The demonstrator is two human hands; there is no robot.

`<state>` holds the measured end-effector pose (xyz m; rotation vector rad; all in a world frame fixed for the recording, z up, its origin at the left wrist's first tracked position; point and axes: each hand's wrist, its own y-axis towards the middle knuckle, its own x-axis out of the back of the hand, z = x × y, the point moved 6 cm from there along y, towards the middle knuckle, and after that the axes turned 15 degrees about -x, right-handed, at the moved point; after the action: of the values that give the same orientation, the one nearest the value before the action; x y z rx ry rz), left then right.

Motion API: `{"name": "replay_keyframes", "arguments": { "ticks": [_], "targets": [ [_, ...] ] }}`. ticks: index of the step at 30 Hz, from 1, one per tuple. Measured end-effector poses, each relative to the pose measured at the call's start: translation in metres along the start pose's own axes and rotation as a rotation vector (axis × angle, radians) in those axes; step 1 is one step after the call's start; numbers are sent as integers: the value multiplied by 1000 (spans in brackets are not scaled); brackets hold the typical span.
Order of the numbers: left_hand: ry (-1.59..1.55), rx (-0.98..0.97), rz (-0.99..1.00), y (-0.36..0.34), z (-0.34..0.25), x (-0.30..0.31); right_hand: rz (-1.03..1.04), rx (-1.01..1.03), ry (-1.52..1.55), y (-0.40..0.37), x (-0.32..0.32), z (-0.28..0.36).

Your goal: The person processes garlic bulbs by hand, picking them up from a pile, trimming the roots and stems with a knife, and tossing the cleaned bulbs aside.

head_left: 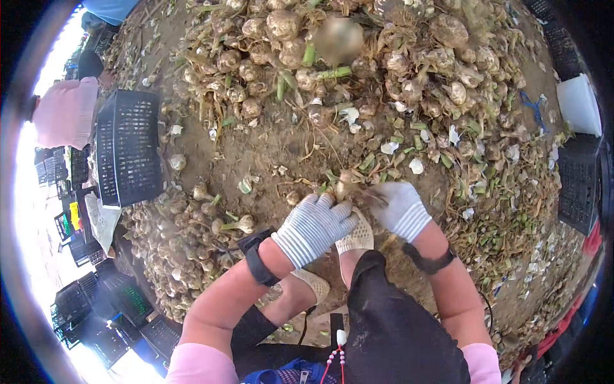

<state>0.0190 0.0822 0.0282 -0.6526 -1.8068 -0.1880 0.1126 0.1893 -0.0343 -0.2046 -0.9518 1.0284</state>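
Both my hands wear pale gloves with striped cuffs. My left hand (316, 227) is closed, its fingertips holding a dirt-covered garlic bulb (345, 183) in front of my feet. My right hand (400, 208) is close beside the bulb on the right, its fingers bent inward and somewhat blurred. Brownish strands or a dark thin thing (374, 199) show at its fingertips; I cannot make out which. A loose garlic bulb (293, 198) lies on the soil just left of my left hand.
A large garlic heap (256, 70) lies ahead. Another garlic pile (173, 256) is at left, with a black crate (130, 148) above it. Cut stems and peels (486, 237) cover the right side. A white container (579, 105) and dark crate (577, 185) stand far right. A person in pink (66, 114) is far left.
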Motion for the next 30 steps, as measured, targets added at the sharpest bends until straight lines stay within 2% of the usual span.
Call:
{"name": "replay_keyframes", "arguments": {
  "ticks": [2, 4, 6, 7, 8, 9, 10, 11, 12, 14, 15, 18, 20, 22, 23, 26, 28, 30],
  "targets": [
    [76, -98, -35, 2, -7, 6, 35, 49, -57, 15, -6, 4],
    [98, -116, -37, -15, -8, 11, 79, -2, -352, 28, -10, -23],
    [101, -127, -45, -46, 0, 6, 53, -133, -400, 9, 5, -60],
    [30, -10, -2, -78, 16, -4, -13, -161, -222, -6, 11, -70],
    [36, 217, 258, -109, 34, -11, -79, -200, -38, -21, 16, -83],
    [59, 361, 260, -146, 49, 1, -112, -245, 39, -28, 8, -106],
    [-98, 825, 693, -211, 75, -23, -138, -294, 114, -31, -1, -121],
    [-70, 1067, 933, -275, 90, -35, -37, -320, 237, -30, -5, -112],
    [-99, 1287, 901, -269, 83, 13, -31, -312, 234, -24, -13, -106],
    [-48, 1324, 462, -257, 95, 30, -29, -179, 506, -20, -26, -85],
    [33, 1243, 338, -233, 104, 35, -9, -227, 252, -16, -22, -71],
    [101, 954, -51, -148, 156, 36, -24, -109, 292, 0, -31, -63],
    [185, 833, -107, -115, 211, 5, -33, -125, 218, 4, -24, -59],
    [108, 934, 46, -92, 266, -33, -60, -130, 151, 0, -15, -59],
    [102, 925, 43, -82, 274, -35, -53, -114, 52, -4, -8, -56],
    [181, 1005, 141, -70, 278, -23, -67, -220, 62, -14, -8, -71],
    [-22, 1015, 158, -71, 261, -10, -33, -239, 159, -21, -11, -69],
    [5, 997, 165, -73, 250, -19, -1, -256, 261, -21, -16, -68]
  ]
}}
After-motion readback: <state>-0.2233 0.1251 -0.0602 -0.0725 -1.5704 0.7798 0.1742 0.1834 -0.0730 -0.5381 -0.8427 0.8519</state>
